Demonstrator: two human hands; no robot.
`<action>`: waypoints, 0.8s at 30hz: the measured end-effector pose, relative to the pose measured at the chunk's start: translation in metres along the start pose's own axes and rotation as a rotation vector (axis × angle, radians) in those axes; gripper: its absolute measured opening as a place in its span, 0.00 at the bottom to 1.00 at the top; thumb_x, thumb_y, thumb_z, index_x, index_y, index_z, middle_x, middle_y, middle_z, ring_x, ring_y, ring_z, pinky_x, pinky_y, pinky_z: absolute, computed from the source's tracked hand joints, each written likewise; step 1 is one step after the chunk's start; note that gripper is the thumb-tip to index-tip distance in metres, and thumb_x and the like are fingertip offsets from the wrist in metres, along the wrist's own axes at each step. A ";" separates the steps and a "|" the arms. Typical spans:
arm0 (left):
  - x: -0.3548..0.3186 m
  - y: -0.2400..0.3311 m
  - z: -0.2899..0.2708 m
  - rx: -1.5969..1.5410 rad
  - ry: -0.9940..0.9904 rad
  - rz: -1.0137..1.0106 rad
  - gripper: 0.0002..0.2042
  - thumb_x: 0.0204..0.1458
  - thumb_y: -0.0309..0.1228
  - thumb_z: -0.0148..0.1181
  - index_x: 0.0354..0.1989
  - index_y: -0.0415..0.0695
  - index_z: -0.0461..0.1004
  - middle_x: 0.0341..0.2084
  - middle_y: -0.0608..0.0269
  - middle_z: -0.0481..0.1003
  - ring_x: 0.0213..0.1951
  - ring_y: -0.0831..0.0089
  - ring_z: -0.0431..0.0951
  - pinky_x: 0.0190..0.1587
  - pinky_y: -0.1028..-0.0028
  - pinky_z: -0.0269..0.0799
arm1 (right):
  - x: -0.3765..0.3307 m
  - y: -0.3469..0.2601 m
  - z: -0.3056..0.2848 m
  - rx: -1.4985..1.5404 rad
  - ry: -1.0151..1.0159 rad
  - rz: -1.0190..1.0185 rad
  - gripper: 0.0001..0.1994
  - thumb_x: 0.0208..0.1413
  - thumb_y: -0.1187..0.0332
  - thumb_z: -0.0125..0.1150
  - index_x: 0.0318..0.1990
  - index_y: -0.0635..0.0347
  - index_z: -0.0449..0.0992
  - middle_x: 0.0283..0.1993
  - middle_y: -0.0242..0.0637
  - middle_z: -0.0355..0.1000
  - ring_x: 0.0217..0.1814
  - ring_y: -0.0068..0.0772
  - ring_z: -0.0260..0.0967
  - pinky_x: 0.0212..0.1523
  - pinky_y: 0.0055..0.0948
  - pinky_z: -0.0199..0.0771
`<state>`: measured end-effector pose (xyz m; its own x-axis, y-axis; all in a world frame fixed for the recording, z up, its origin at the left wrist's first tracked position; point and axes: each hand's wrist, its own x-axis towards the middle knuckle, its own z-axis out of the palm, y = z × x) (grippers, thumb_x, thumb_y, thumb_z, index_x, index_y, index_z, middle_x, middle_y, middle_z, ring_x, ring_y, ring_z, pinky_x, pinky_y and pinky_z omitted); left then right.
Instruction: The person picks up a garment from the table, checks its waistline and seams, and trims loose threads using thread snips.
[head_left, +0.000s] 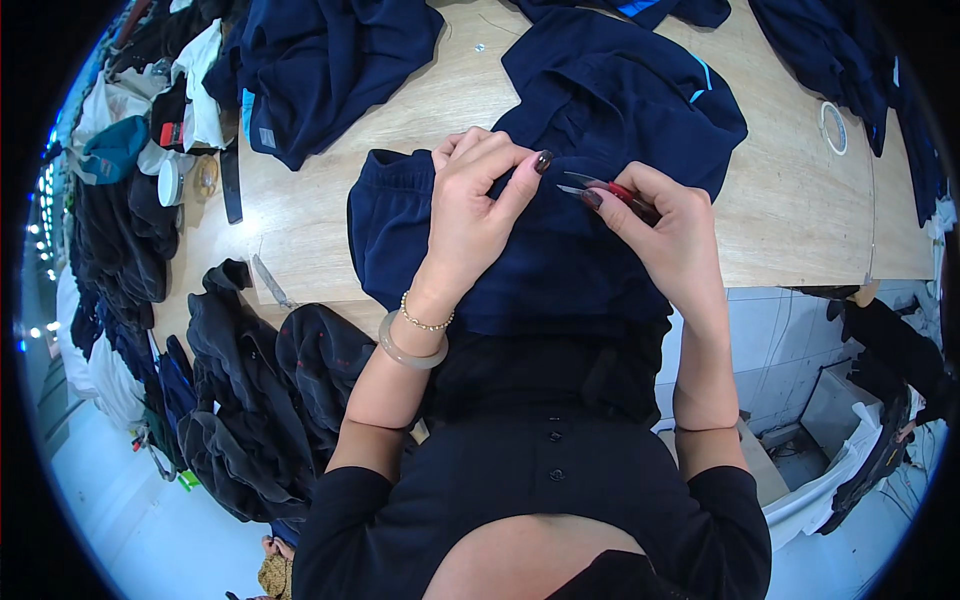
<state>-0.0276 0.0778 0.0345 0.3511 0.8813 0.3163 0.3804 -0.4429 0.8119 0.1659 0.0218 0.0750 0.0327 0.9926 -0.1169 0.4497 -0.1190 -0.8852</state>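
In my right hand (665,225) is a pair of thread snips (630,199) with red grips. The blades point left, their tips apart, just above dark navy trousers (500,270). My left hand (478,195) rests over the trousers, its thumb and forefinger pinched together close to the blades. What lies in that pinch is too small to make out. A gathered waistband shows to the left of this hand. The trousers spread over the table's near edge toward my lap, and light blue piping runs along the far right part.
More navy garments (335,70) lie on the wooden table (800,215) at the back. A tape roll (832,128) sits to the right. At the left are a small pair of scissors or snips (270,280), a round white tin (171,184) and heaped dark clothes (235,370).
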 end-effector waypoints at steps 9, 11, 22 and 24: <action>-0.005 -0.006 0.003 0.098 0.029 0.038 0.06 0.53 0.31 0.62 0.29 0.44 0.78 0.22 0.68 0.67 0.30 0.72 0.67 0.50 0.69 0.54 | 0.016 0.028 0.013 0.959 0.021 -0.107 0.07 0.53 0.76 0.64 0.40 0.65 0.77 0.26 0.25 0.64 0.28 0.11 0.57 0.28 0.16 0.58; -0.005 -0.003 0.005 0.223 0.091 0.104 0.04 0.53 0.30 0.62 0.30 0.44 0.77 0.25 0.67 0.67 0.31 0.71 0.67 0.49 0.69 0.55 | 0.020 0.037 0.014 0.187 0.045 0.091 0.16 0.52 0.75 0.66 0.49 0.60 0.77 0.34 0.31 0.71 0.32 0.21 0.67 0.39 0.21 0.71; -0.049 -0.004 0.038 -0.183 0.253 -0.201 0.07 0.51 0.19 0.61 0.38 0.38 0.74 0.32 0.64 0.66 0.30 0.76 0.65 0.32 0.78 0.64 | 0.014 0.078 0.042 -0.094 0.274 -0.062 0.19 0.47 0.74 0.70 0.48 0.57 0.73 0.33 0.38 0.73 0.33 0.31 0.72 0.37 0.25 0.72; -0.040 0.001 0.036 -0.167 0.194 -0.232 0.09 0.48 0.23 0.66 0.38 0.39 0.75 0.32 0.64 0.66 0.31 0.75 0.67 0.34 0.76 0.64 | 0.014 0.080 0.042 -0.103 0.280 -0.092 0.18 0.48 0.75 0.69 0.48 0.57 0.73 0.36 0.39 0.74 0.35 0.32 0.74 0.38 0.25 0.73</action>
<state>-0.0102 0.0361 0.0054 0.0960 0.9773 0.1887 0.2801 -0.2084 0.9371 0.1650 0.0253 -0.0162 0.2257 0.9688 0.1025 0.5496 -0.0397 -0.8345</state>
